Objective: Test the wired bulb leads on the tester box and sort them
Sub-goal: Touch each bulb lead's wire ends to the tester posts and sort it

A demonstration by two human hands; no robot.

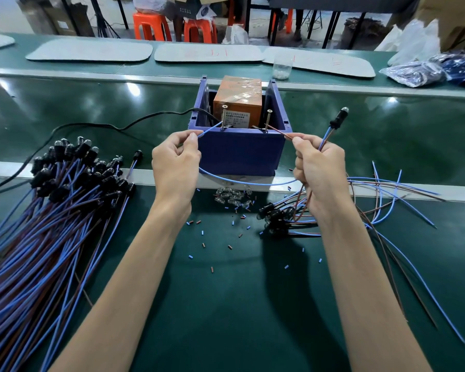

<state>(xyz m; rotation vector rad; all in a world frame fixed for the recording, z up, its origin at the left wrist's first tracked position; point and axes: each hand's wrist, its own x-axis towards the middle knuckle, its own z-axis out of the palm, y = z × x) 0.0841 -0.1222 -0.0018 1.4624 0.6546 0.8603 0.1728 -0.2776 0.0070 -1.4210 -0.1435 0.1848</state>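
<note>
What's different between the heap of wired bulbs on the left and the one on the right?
The left heap is far bigger than the right heap. The left heap's wires lie roughly side by side, bulbs at the far end; the right heap's wires splay loosely, bulbs bunched toward the middle. Both have black bulb holders with blue and brown wires.

A dark green worktop fills the lower frame, strewn at centre with tiny blue and brown insulation snippets; along the top lie three pale grey mats side by side; a clear cup holding white bits stands among them, right of centre; clear bags of dark blue goods sit upper right; two orange stools stand behind.
</note>
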